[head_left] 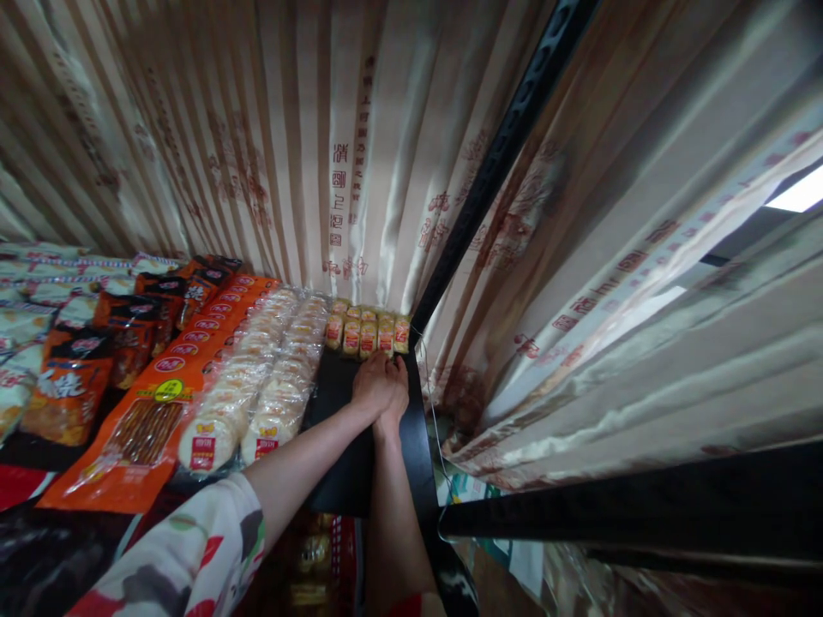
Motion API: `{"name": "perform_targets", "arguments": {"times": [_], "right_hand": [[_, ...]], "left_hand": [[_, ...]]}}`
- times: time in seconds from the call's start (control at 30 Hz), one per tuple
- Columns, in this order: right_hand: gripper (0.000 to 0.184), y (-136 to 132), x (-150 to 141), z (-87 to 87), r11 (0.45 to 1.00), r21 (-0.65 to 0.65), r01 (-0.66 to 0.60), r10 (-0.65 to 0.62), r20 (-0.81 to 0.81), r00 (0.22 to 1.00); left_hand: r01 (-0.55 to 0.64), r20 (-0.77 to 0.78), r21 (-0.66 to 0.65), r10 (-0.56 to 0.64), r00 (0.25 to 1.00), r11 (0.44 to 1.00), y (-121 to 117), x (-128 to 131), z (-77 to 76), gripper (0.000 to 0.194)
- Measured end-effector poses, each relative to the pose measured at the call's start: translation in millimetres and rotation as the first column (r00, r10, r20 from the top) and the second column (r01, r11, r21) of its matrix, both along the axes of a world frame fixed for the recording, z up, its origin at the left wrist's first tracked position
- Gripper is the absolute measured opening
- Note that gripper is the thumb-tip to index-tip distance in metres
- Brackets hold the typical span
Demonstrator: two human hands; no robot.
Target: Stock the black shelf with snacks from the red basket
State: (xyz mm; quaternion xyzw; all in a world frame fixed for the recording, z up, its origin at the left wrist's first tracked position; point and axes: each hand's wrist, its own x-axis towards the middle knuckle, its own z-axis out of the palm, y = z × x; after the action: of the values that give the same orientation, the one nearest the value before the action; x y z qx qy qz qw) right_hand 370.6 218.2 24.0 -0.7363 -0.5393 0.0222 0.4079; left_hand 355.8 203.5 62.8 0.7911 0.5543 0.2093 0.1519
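At the far end of the black shelf [340, 390], my left hand [373, 383] and my right hand [397, 396] are close together, the left partly overlapping the right. Their fingers are curled in against the front of a block of small yellow snack packets [368, 336] with red labels. Both hands seem closed on a front packet, though the fingertips are partly hidden. The packets stand upright in short rows against the curtain. Just left of them lie two long rows of round white rice crackers [267, 390] in clear wrap.
Further left are an orange snack pack [122, 446], orange-and-black snack bags [68, 386] and several pale bags [22, 377]. A pleated curtain [289, 146] hangs behind. A black metal post [489, 180] and a thin wire [432, 403] border the right side. Goods [315, 557] sit below.
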Motion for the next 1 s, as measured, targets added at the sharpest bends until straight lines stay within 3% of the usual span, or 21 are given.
{"name": "perform_targets", "arguments": {"times": [0.1,0.23,0.57,0.7,0.9,1.0], "right_hand": [[0.034,1,3,-4.7,0.997,0.005,-0.073,0.073,0.060,0.996],[0.033,-5,8,-7.1,0.995,0.092,-0.038,0.039,-0.008,0.999],[0.034,-28,-1,-1.4,0.983,0.180,-0.037,0.060,-0.127,0.990],[0.036,-40,-6,3.7,0.986,0.120,-0.113,0.131,-0.158,0.979],[0.037,-70,-17,17.4,0.976,0.065,-0.206,0.212,-0.085,0.974],[0.034,-89,-24,23.8,0.967,0.046,-0.250,0.252,-0.055,0.966]], "left_hand": [[-0.005,-0.252,0.179,0.050,0.966,0.984,-3,1,1.5,0.054],[0.022,-0.315,0.248,0.059,0.947,0.968,-8,1,5.0,0.051],[-0.050,0.079,0.158,0.038,0.996,0.986,-28,-7,7.7,0.052],[-0.106,0.208,0.067,0.090,0.974,0.992,-40,-15,10.5,0.051],[-0.131,0.320,-0.044,0.138,0.937,0.990,-59,-49,15.8,0.042],[-0.196,0.327,-0.072,0.209,0.922,0.978,-78,-46,15.4,0.052]]}}
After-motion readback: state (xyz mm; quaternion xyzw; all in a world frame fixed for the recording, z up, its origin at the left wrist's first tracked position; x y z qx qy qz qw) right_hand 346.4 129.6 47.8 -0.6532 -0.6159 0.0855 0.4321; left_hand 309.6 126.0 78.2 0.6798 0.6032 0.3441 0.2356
